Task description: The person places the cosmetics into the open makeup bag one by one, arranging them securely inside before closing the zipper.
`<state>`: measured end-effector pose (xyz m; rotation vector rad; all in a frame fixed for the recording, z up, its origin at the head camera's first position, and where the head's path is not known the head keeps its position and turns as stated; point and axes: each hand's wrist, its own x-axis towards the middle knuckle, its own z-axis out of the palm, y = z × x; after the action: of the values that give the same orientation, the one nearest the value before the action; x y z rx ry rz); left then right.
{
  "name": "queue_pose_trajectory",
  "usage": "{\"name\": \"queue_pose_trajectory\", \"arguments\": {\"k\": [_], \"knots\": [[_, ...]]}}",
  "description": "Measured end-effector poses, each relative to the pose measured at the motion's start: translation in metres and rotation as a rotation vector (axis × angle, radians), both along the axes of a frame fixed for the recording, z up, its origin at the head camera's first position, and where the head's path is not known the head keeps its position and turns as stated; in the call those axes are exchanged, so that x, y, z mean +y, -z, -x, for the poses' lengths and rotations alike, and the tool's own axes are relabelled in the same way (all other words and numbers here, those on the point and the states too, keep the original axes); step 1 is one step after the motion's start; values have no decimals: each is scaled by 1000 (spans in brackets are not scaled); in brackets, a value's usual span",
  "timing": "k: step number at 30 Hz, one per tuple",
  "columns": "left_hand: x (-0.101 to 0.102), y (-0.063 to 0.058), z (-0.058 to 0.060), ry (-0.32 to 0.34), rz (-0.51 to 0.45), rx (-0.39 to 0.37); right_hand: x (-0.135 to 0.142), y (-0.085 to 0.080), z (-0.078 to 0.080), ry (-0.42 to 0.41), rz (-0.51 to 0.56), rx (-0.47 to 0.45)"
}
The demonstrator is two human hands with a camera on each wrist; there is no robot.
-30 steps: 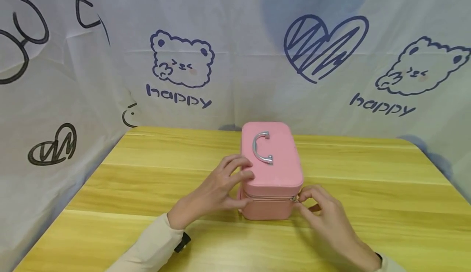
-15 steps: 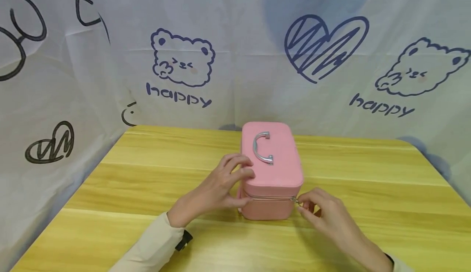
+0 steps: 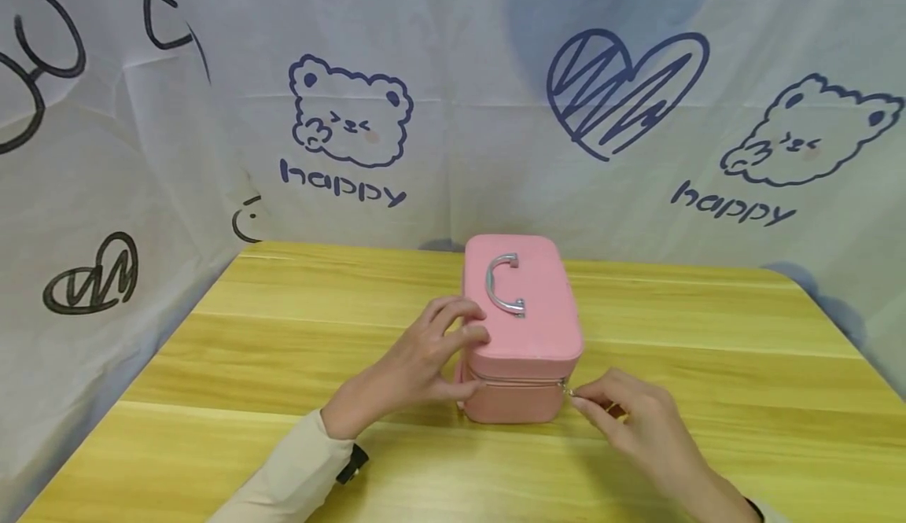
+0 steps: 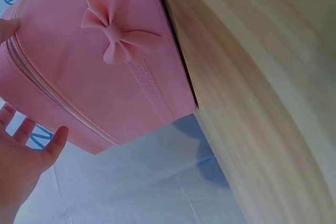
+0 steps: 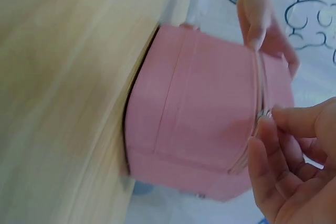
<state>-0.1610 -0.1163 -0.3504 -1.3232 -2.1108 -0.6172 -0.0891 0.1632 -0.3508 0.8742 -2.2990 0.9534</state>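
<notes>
A pink vanity case (image 3: 527,326) stands on the table with its lid down and a silver handle (image 3: 499,287) on top. My left hand (image 3: 423,356) holds its near left part, fingers bent over the lid's edge and thumb against the side near the zipper (image 4: 39,80). At the near right corner, my right hand (image 3: 640,425) pinches the metal zipper pull (image 3: 569,392) between thumb and forefinger. In the right wrist view the zipper slider (image 5: 262,114) is partly covered by the fingertips. A pink bow (image 4: 116,32) decorates the case's left side.
The case rests on a yellow wood-grain table (image 3: 283,350). Behind and to the left hangs a pale cloth (image 3: 488,169) printed with bears, hearts and lettering. The table's left edge slopes down toward the near corner.
My right hand has shifted slightly right and down, drawing the zipper pull outward from the case's corner. My left hand and the case have stayed in place.
</notes>
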Motion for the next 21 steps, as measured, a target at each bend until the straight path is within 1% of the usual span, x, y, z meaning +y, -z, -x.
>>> {"name": "queue_pose_trajectory", "arguments": {"k": [3, 7, 9, 16, 21], "knots": [[0, 0, -1, -6, -4, 18, -10, 1, -4, -1, -7, -11], [0, 1, -1, -4, -16, 46, -24, 1, -6, 36, 9, -45], [-1, 2, -1, -3, -24, 60, -29, 0, -6, 49, 20, -47], [0, 3, -2, -8, -39, 74, -47, -2, -3, 10, -7, 27], [1, 3, -3, -15, -32, 67, -58, 0, -2, 22, -24, 57]]}}
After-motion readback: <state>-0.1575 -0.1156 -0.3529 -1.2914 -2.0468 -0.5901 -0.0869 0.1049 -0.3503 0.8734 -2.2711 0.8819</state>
